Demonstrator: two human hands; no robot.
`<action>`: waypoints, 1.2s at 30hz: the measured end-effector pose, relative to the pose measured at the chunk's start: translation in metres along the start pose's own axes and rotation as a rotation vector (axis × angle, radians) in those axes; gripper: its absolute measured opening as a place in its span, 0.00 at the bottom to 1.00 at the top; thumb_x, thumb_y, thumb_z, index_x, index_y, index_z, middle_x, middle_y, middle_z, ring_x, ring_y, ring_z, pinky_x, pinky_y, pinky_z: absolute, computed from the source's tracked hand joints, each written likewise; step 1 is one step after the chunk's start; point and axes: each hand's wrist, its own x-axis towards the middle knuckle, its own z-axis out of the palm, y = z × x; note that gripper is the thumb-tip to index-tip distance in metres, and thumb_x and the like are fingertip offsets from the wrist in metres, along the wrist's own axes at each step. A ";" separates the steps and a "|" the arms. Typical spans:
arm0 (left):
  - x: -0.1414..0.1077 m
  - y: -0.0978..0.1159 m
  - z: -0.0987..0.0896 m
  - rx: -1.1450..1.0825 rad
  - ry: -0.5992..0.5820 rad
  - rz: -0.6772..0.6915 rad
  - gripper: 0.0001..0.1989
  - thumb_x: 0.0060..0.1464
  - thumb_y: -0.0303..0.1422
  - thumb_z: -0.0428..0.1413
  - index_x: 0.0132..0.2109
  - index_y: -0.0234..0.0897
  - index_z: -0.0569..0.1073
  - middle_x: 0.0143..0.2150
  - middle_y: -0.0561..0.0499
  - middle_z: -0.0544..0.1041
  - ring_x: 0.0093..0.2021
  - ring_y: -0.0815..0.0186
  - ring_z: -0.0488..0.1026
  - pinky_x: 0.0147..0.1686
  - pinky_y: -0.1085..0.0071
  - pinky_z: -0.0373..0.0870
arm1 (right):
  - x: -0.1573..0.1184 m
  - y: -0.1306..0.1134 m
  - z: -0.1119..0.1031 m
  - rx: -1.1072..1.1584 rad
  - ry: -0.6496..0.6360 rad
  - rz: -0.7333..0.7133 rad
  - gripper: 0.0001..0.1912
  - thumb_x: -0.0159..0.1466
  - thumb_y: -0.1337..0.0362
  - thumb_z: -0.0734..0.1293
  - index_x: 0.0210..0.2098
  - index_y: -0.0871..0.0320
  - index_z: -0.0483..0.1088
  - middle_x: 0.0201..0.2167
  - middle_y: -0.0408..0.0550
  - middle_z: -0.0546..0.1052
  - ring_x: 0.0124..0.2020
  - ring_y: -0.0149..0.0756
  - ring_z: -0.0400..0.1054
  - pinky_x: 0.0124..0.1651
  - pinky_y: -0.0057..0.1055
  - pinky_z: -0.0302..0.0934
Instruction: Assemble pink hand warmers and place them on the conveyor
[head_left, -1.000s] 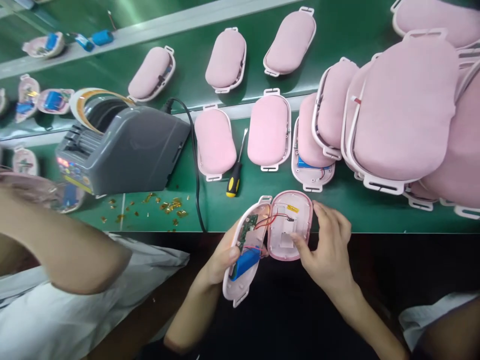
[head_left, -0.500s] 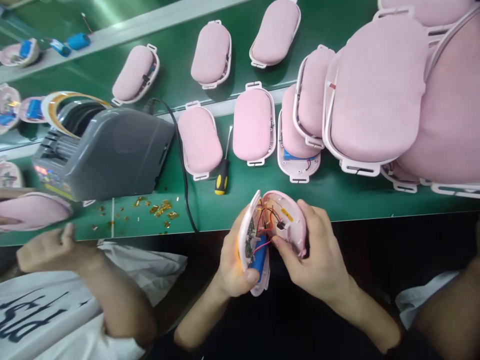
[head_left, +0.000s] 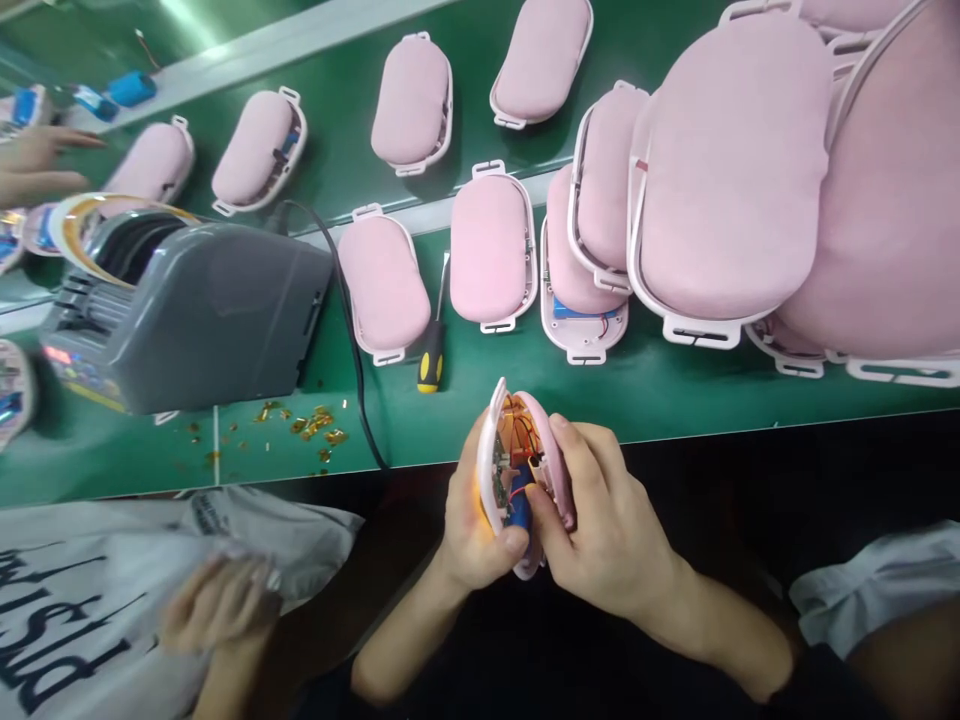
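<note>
Just in front of the bench edge, my two hands hold one partly opened device with a white back shell and a pink cover. My left hand wraps round the white shell, its thumb near the blue battery. An orange glow shows where the shell meets that palm. Round the pink cover, my right hand is closed, its thumb reaching inside by a thin red wire. A green circuit board and several wires show in the narrow gap between the halves.
Several pink devices lie on the green bench, stacked at right. A yellow-black screwdriver, a black cable, a grey tape dispenser and amber tape scraps are leftward. A co-worker's hands are at left.
The pink cover has swung toward the white shell, narrowing the gap. My right hand moved left with it. At left, the co-worker's pink device now lies behind the dispenser, and a hand reaches beyond it.
</note>
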 end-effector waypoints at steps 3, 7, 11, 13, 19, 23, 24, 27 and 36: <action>0.002 0.004 0.002 -0.061 -0.030 0.020 0.52 0.51 0.61 0.67 0.75 0.46 0.60 0.63 0.45 0.77 0.70 0.33 0.67 0.62 0.41 0.73 | -0.002 0.001 0.002 0.018 0.012 -0.015 0.35 0.72 0.71 0.64 0.76 0.63 0.51 0.53 0.63 0.74 0.51 0.48 0.76 0.45 0.41 0.82; 0.003 0.008 0.005 -0.079 -0.010 0.050 0.49 0.50 0.58 0.70 0.73 0.44 0.64 0.55 0.42 0.79 0.53 0.47 0.79 0.56 0.52 0.78 | -0.004 0.003 0.005 0.070 0.015 -0.026 0.36 0.71 0.70 0.64 0.76 0.61 0.52 0.54 0.62 0.73 0.52 0.47 0.75 0.46 0.42 0.82; 0.002 0.010 0.004 -0.155 -0.078 0.012 0.50 0.49 0.53 0.72 0.73 0.46 0.61 0.51 0.43 0.79 0.45 0.51 0.81 0.45 0.57 0.81 | -0.003 0.008 0.000 0.231 -0.027 0.012 0.38 0.70 0.65 0.69 0.76 0.56 0.53 0.56 0.59 0.71 0.51 0.44 0.75 0.41 0.37 0.82; 0.001 0.011 0.001 -0.183 -0.119 -0.029 0.54 0.47 0.54 0.74 0.74 0.48 0.60 0.49 0.45 0.80 0.43 0.52 0.81 0.41 0.59 0.82 | -0.003 0.011 -0.006 0.409 -0.145 0.068 0.40 0.68 0.65 0.71 0.76 0.53 0.55 0.58 0.57 0.70 0.50 0.40 0.75 0.39 0.32 0.81; -0.003 -0.001 -0.010 0.112 -0.097 0.086 0.55 0.50 0.57 0.70 0.77 0.48 0.55 0.64 0.42 0.76 0.56 0.44 0.81 0.54 0.49 0.83 | -0.003 0.015 -0.012 0.633 -0.169 0.124 0.30 0.71 0.64 0.67 0.72 0.50 0.61 0.56 0.53 0.69 0.47 0.35 0.73 0.42 0.33 0.80; -0.010 -0.017 -0.012 0.351 -0.091 0.266 0.60 0.48 0.63 0.66 0.78 0.49 0.48 0.70 0.41 0.72 0.60 0.38 0.79 0.58 0.37 0.80 | 0.007 0.017 -0.014 0.535 -0.094 0.076 0.34 0.72 0.43 0.66 0.71 0.50 0.62 0.57 0.54 0.68 0.52 0.43 0.71 0.52 0.43 0.77; -0.012 -0.020 -0.012 0.352 -0.113 0.267 0.61 0.48 0.63 0.66 0.78 0.48 0.46 0.71 0.40 0.71 0.61 0.36 0.78 0.60 0.35 0.79 | 0.011 0.017 -0.017 0.511 -0.111 0.065 0.35 0.71 0.41 0.67 0.71 0.49 0.62 0.58 0.54 0.68 0.53 0.44 0.71 0.53 0.43 0.77; -0.013 -0.023 -0.013 0.197 -0.180 0.194 0.64 0.46 0.67 0.65 0.79 0.48 0.44 0.72 0.39 0.70 0.64 0.33 0.77 0.59 0.36 0.81 | 0.022 0.017 -0.030 0.496 -0.192 0.070 0.31 0.71 0.49 0.70 0.70 0.49 0.63 0.59 0.53 0.70 0.52 0.40 0.73 0.49 0.35 0.77; -0.010 -0.012 -0.017 0.274 -0.072 0.214 0.60 0.41 0.66 0.69 0.76 0.57 0.56 0.66 0.47 0.78 0.57 0.35 0.81 0.53 0.46 0.87 | 0.032 0.010 -0.034 0.119 -0.158 0.031 0.22 0.66 0.72 0.61 0.57 0.58 0.74 0.59 0.58 0.74 0.41 0.35 0.78 0.47 0.35 0.78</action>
